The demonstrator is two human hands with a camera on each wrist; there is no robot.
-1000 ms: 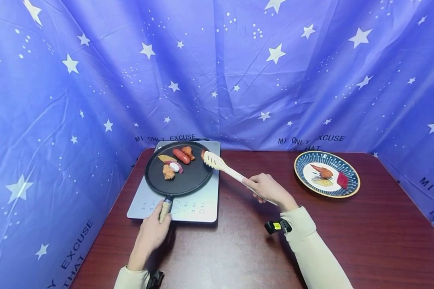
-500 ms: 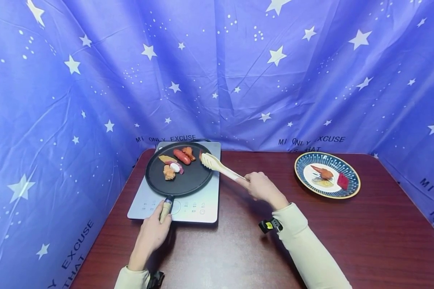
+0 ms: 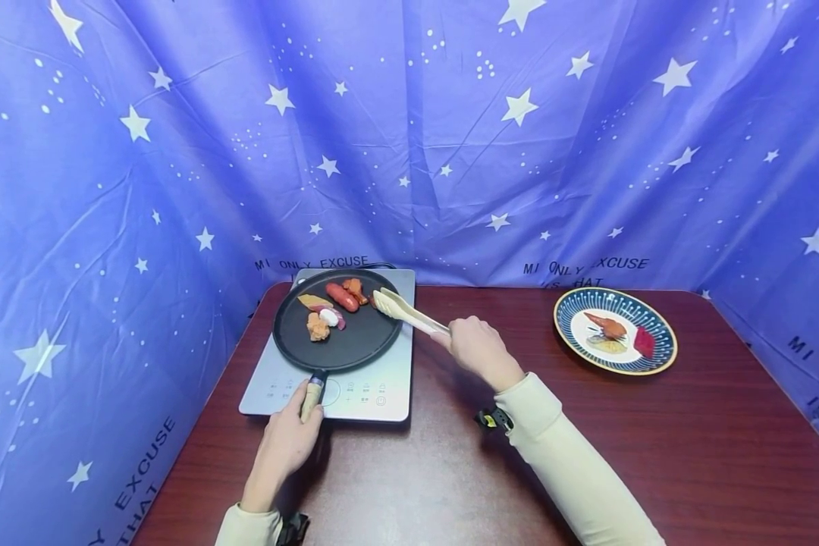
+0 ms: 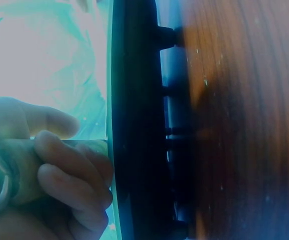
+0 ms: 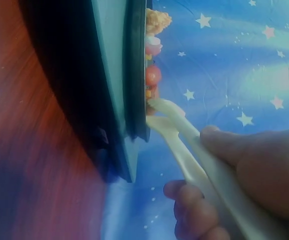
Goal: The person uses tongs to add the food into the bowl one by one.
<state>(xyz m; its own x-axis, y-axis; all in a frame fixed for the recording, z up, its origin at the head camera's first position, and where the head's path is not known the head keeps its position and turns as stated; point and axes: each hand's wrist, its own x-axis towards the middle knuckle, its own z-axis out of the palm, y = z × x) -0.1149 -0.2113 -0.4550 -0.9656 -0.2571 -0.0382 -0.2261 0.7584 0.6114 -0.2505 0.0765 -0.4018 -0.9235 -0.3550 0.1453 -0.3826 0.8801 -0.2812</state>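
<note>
Over the right part of a round, flat, black pan, a pair of cream-coloured plastic tongs has moved further inward, so that the small reddish-brown piece of food at its tips now lies nearer the shiny red sausage; this seems to bring that piece in among the other food. The right hand grips the tongs, though whether the piece touches the pan cannot be told. The left hand is wrapped round the beige handle, and the pan remains on a silver, flat induction cooktop.
</note>
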